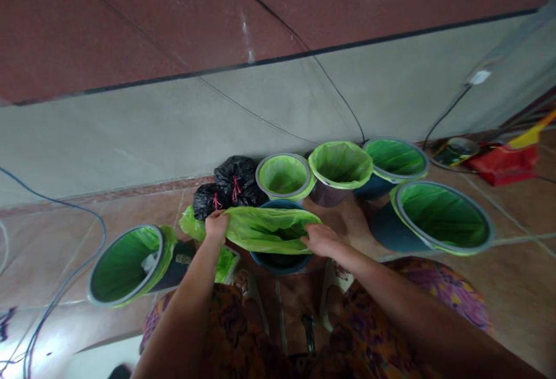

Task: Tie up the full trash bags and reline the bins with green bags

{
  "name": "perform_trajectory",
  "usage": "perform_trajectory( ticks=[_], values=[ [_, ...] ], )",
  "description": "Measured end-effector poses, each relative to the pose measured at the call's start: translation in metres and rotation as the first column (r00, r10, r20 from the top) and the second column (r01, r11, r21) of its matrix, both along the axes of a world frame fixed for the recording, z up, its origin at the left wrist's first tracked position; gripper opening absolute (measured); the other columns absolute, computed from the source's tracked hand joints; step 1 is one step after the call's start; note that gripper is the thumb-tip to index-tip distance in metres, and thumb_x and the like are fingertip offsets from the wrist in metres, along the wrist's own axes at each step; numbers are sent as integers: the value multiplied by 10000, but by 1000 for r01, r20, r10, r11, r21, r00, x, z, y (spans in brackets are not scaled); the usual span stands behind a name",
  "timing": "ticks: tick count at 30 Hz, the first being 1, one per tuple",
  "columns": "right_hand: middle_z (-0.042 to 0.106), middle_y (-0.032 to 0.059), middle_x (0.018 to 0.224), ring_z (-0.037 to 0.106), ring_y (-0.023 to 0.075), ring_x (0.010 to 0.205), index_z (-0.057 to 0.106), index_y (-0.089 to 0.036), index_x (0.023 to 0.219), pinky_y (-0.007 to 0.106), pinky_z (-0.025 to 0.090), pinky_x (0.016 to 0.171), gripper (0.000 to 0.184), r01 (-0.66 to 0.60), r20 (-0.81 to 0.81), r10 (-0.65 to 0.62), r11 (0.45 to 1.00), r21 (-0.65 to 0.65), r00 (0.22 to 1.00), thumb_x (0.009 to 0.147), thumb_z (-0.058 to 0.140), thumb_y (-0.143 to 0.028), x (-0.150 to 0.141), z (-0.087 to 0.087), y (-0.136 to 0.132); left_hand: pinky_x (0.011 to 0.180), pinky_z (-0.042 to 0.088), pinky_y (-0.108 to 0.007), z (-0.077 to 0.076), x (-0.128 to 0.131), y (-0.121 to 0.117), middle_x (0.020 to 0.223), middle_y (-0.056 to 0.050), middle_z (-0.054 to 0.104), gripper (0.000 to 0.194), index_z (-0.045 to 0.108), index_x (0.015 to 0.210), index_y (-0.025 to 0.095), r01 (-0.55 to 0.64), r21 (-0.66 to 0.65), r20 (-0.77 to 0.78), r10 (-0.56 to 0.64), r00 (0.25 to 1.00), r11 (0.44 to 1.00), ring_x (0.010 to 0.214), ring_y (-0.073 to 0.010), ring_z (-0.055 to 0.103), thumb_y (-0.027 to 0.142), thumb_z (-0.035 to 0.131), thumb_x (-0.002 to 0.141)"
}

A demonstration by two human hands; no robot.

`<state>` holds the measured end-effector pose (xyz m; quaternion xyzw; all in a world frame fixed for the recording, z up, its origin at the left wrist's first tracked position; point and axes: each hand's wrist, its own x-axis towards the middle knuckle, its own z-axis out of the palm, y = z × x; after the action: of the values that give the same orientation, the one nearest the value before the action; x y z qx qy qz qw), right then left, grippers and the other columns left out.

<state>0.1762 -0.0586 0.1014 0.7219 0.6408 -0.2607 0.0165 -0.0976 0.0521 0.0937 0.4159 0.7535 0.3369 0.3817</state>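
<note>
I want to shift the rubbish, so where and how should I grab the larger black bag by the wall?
Probably by the gathered plastic at its pink tie, coming from above on the person's side. The tie faces that way, while the wall lies behind the larger black bag; its rounded, wrinkled body looks harder to grip.
</note>
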Motion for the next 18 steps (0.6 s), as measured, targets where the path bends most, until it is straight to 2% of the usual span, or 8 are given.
perform_trajectory(
  ticks=[1,3,6,10,14,16,18],
  values=[
    [722,142,973,682,277,943,702,-161,977,362,522,812,241,-6,10,5,1000,30,1000,862,572,-328,-2,7,2,577,532,-301,5,7,-2,682,-59,693,345,689,930,105,67,-34,105,-63,992,997,569,-179,637,187,580,613],
    [723,130,989,679,260,958,691,-175,1029,357,511,841,264,-2,11,1,994,111,1000,906,491,-298,-5,20,9,588,533,-294,18,18,-8,697,-43,702,329,689,897,123,242,-69,305,-210,929,968,566,-167,633,202,629,583],
    [697,145,1110,653,257,1041,639,-149,1164,367,484,920,329,-19,-24,24,976,216,999,929,427,-237,-4,29,23,612,532,-285,37,29,-15,730,-23,712,353,688,891,145,441,-56,455,-370,810,896,585,-158,639,224,699,547],
    [592,171,1315,565,254,1208,520,-95,1330,376,417,1042,454,-64,-140,107,956,287,984,883,454,-138,-2,18,35,637,525,-271,57,32,-20,766,-16,713,359,683,895,148,604,-39,558,-484,674,796,617,-151,646,207,725,544],
    [499,131,1430,459,207,1322,419,-147,1425,383,357,1113,634,-167,-261,273,916,364,926,802,448,-30,-8,2,37,693,518,-271,68,36,-23,864,-37,725,434,679,990,143,750,-16,582,-604,544,661,717,-168,658,232,762,573],
    [450,104,1477,417,199,1354,436,-181,1415,386,339,1127,663,-215,-274,341,890,403,899,773,465,-15,-14,-4,37,723,516,-272,70,39,-25,919,-49,724,471,677,1022,139,796,10,575,-655,491,605,781,-179,658,257,784,579],
    [426,91,1496,401,217,1366,525,-203,1335,405,336,1126,592,-243,-267,375,875,419,888,768,501,-36,-20,-8,38,721,508,-257,71,42,-25,907,-45,721,452,681,1001,135,816,34,566,-684,460,577,779,-169,650,280,795,588]
  ],
)
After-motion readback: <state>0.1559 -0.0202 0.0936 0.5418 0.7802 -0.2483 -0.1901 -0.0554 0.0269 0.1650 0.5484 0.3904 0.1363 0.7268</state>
